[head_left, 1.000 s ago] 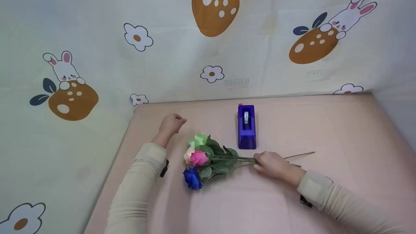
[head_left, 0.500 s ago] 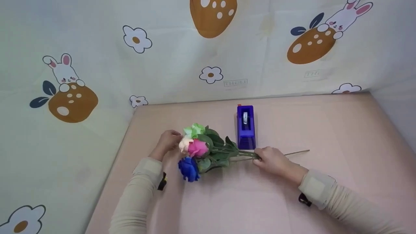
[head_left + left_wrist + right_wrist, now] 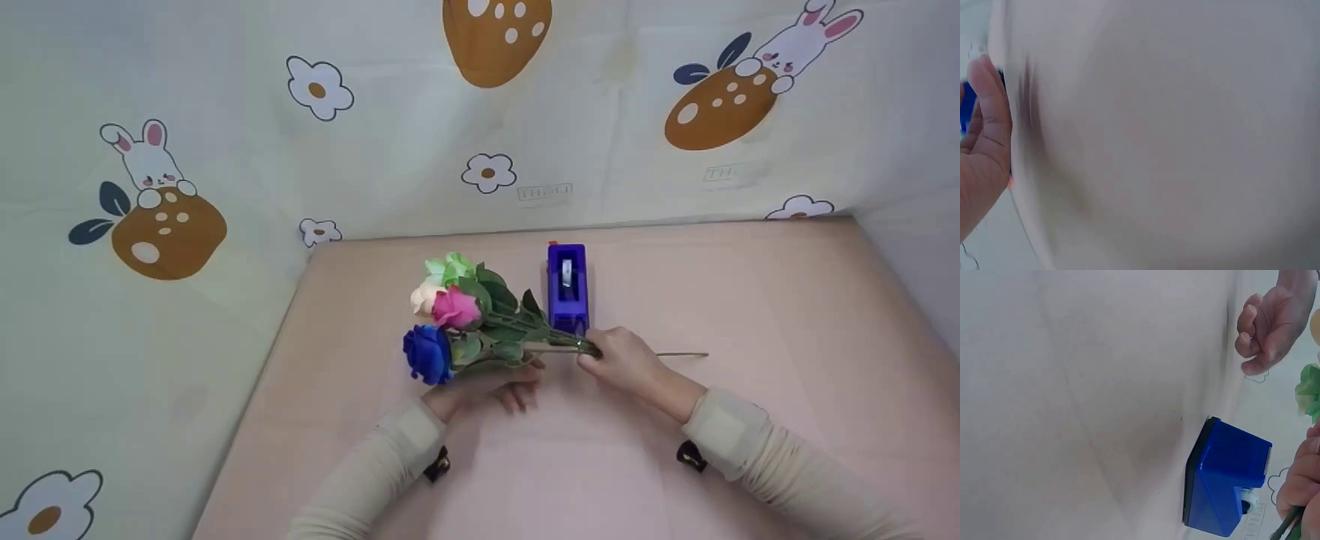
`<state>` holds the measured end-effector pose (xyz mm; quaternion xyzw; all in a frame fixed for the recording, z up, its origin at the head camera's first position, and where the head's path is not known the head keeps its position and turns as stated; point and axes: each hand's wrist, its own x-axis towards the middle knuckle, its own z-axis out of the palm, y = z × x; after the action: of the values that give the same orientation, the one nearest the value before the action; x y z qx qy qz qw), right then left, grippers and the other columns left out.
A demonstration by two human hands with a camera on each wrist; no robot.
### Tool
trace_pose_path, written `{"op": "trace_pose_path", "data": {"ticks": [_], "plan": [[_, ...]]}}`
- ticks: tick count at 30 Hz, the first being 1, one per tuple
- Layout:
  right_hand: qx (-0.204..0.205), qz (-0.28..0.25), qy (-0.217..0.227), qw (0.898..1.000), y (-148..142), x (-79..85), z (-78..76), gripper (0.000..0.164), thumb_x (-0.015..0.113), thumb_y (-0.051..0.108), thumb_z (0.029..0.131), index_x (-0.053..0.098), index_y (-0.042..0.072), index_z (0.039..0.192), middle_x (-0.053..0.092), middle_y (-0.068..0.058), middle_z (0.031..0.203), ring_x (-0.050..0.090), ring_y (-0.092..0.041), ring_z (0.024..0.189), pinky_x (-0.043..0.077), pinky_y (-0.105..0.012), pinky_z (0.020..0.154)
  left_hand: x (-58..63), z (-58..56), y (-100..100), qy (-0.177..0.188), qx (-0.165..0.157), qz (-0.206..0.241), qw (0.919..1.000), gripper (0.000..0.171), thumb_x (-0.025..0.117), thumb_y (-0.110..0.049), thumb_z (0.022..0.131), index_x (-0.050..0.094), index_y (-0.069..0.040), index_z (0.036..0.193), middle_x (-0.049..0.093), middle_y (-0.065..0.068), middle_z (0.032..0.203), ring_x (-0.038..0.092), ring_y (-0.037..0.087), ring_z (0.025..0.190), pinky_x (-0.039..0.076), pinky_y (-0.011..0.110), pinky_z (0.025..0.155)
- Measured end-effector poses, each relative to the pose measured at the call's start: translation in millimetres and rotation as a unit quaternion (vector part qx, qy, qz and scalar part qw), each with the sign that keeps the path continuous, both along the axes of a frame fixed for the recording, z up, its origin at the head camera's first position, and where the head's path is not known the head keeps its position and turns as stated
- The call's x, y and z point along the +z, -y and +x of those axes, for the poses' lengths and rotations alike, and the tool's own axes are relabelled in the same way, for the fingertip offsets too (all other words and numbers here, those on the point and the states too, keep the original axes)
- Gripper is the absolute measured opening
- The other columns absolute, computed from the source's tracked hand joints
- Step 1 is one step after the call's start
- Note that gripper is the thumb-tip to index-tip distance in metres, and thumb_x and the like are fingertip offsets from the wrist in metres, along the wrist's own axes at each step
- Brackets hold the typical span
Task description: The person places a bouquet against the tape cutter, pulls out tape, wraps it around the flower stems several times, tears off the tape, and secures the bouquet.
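My right hand (image 3: 630, 367) grips the stems of a bunch of artificial roses (image 3: 457, 307), held raised with the blooms to the left. The blooms are green, cream, pink and blue, with dark green leaves. One thin stem end (image 3: 684, 354) sticks out to the right behind the fist. Below the leaves is my left hand (image 3: 495, 386), partly covered by the bunch. Its fingers look loosely bent in the right wrist view, around nothing. A blue tape dispenser (image 3: 568, 289) with a roll of clear tape stands just behind the stems.
A pink-beige cloth covers the table (image 3: 750, 292). Behind and at the left rises a pale wall covering (image 3: 397, 135) printed with rabbits, brown fruit and flowers. Both wrists carry small black devices.
My left hand has come from beyond the blooms' left side, down and right to beneath the bunch. The right hand has lifted the roses, blooms swinging up and slightly left.
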<state>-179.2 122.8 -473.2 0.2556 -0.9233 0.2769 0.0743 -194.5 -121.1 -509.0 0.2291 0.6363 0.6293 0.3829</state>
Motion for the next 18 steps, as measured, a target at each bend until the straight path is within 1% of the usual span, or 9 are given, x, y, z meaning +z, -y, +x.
{"op": "trace_pose_path", "data": {"ticks": [1,2,3,5,8,10,12,14,18], "plan": [[-0.008,0.000,0.000,1.000,1,0.4,0.5,0.021,0.061,0.011,0.074,0.045,0.011,0.060,0.040,0.005,0.053,0.036,-0.009,0.049,0.031,-0.022,0.044,8.7,11.2,-13,0.010,0.051,-0.013,0.9985,0.053,0.057,-0.030,0.089,0.046,0.009,0.122,0.064,0.018,0.083,0.063,0.020,0.068,0.053,0.034,0.059],[-0.016,0.000,-0.001,1.000,2,0.5,0.9,0.021,0.061,0.012,0.074,0.045,0.011,0.060,0.040,0.004,0.052,0.036,-0.010,0.049,0.031,-0.023,0.044,13.5,17.2,-25,0.017,0.079,-0.022,0.9965,0.044,0.056,-0.024,0.090,0.047,0.005,0.123,0.064,0.010,0.081,0.061,0.018,0.066,0.050,0.029,0.058],[-0.023,0.000,-0.003,1.000,3,0.3,1.2,0.022,0.062,0.013,0.075,0.046,0.011,0.060,0.041,0.003,0.052,0.037,-0.011,0.049,0.032,-0.024,0.044,15.9,20.9,-34,0.020,0.099,-0.019,0.9947,0.040,0.055,-0.020,0.091,0.048,0.003,0.123,0.062,0.007,0.080,0.059,0.017,0.066,0.048,0.028,0.058],[-0.034,0.002,-0.009,0.999,4,0.1,1.9,0.022,0.063,0.013,0.075,0.047,0.010,0.060,0.043,0.002,0.053,0.037,-0.012,0.049,0.033,-0.025,0.044,17.9,25.2,-49,0.000,0.141,-0.008,0.9900,0.035,0.053,-0.020,0.092,0.050,-0.001,0.121,0.058,0.001,0.082,0.053,0.013,0.068,0.043,0.026,0.063],[-0.045,0.005,-0.007,0.999,6,0.2,2.6,0.021,0.064,0.014,0.075,0.048,0.010,0.061,0.045,0.001,0.053,0.038,-0.013,0.050,0.033,-0.027,0.045,15.2,24.9,-60,-0.037,0.194,0.029,0.9798,0.038,0.054,-0.022,0.091,0.048,-0.006,0.126,0.053,-0.005,0.083,0.044,0.010,0.068,0.037,0.024,0.064],[-0.049,0.009,-0.009,0.999,7,0.4,3.2,0.021,0.064,0.014,0.075,0.049,0.010,0.062,0.045,0.000,0.054,0.039,-0.013,0.050,0.033,-0.027,0.045,13.1,22.6,-62,-0.062,0.211,0.054,0.9740,0.044,0.054,-0.022,0.091,0.044,-0.008,0.131,0.048,-0.005,0.079,0.040,0.010,0.066,0.034,0.023,0.062],[-0.052,0.011,-0.015,0.998,8,0.6,3.6,0.020,0.064,0.014,0.075,0.049,0.009,0.062,0.046,0.000,0.054,0.039,-0.013,0.049,0.033,-0.027,0.045,12.0,21.0,-61,-0.061,0.211,0.069,0.9731,0.045,0.054,-0.024,0.090,0.043,-0.013,0.132,0.043,-0.005,0.073,0.036,0.011,0.064,0.031,0.024,0.061],[-0.054,0.014,-0.028,0.998,9,-0.1,3.6,0.022,0.065,0.013,0.075,0.049,0.008,0.061,0.046,-0.001,0.053,0.038,-0.013,0.048,0.033,-0.028,0.044,12.3,20.2,-61,-0.058,0.205,0.067,0.9748,0.032,0.053,-0.028,0.090,0.052,-0.011,0.117,0.039,-0.005,0.067,0.036,0.011,0.063,0.030,0.024,0.062],[-0.060,0.027,-0.078,0.995,10,-4.4,2.5,0.027,0.067,0.011,0.076,0.045,0.008,0.059,0.046,-0.002,0.049,0.038,-0.013,0.045,0.036,-0.030,0.040,16.7,18.3,-65,-0.076,0.209,0.076,0.9720,0.015,0.051,-0.030,0.093,0.051,-0.015,0.096,0.041,-0.004,0.065,0.036,0.011,0.060,0.030,0.022,0.059]]}}
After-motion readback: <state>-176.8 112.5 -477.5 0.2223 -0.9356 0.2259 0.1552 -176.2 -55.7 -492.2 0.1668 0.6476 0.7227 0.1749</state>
